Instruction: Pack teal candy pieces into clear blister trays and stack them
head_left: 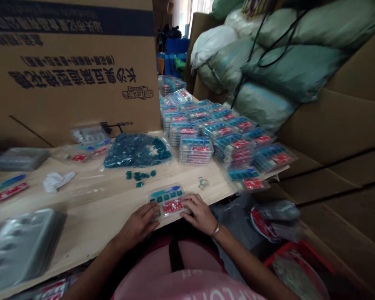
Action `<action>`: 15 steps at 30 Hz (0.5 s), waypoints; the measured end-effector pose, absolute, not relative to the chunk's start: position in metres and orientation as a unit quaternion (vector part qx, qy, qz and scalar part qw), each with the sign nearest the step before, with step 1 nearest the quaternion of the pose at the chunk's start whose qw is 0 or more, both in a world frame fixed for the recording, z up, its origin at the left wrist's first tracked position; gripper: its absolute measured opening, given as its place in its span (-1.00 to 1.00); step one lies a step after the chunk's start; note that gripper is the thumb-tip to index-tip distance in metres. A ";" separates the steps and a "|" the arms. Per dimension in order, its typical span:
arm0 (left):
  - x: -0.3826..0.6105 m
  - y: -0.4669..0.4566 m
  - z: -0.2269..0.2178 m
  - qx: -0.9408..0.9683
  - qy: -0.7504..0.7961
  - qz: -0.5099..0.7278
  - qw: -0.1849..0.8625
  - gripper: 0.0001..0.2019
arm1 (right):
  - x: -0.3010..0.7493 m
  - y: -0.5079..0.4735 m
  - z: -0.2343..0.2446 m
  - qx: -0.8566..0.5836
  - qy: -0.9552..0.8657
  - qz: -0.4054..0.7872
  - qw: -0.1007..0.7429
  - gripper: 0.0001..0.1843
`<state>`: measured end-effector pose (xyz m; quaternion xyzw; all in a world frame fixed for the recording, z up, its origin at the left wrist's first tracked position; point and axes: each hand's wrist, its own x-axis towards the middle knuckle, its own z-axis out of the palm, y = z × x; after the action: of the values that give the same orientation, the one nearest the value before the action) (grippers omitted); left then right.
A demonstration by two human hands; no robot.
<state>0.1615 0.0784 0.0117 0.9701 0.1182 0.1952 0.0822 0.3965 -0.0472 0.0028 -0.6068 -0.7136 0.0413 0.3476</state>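
A clear plastic pack [172, 207] lies at the table's front edge, holding a row of teal pieces, a blue plastic tool and a red packet with white specks. My left hand [141, 221] grips its left side with the fingers bent over the rim. On the opposite side, my right hand [200, 213] has its fingers curled on the right edge. Several loose teal pieces [139, 176] are scattered just beyond the pack. To the right of them rest a few small pale pieces [202, 182].
Finished-looking packs [196, 151] stand in stacks at the back right. Behind the loose pieces is a bag of teal pieces [134, 151], before a large cardboard box [75, 83]. Empty grey trays [21, 246] sit at left, near a crumpled white cloth [58, 181]. Stuffed sacks [293, 71] line the right.
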 end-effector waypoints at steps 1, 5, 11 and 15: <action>0.161 0.078 0.013 0.972 0.114 0.187 0.082 -0.66 | 0.397 -0.048 0.001 -0.601 -0.719 0.035 0.347 -0.75; 0.161 0.072 0.007 0.988 0.088 0.123 0.028 -0.67 | 0.397 -0.051 -0.006 -0.587 -0.737 0.006 0.335 -0.77; 0.159 0.057 0.003 0.987 0.142 0.070 0.017 -0.56 | 0.397 -0.056 -0.007 -0.584 -0.740 0.001 0.333 -0.73; 0.157 0.057 0.005 0.979 0.131 0.141 0.067 -0.57 | 0.394 -0.058 -0.006 -0.596 -0.732 -0.011 0.329 -0.70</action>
<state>0.1567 0.0570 0.0052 0.9790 0.1310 0.1412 0.0671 0.3942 -0.0584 -0.0061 -0.5963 -0.7320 -0.0113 0.3295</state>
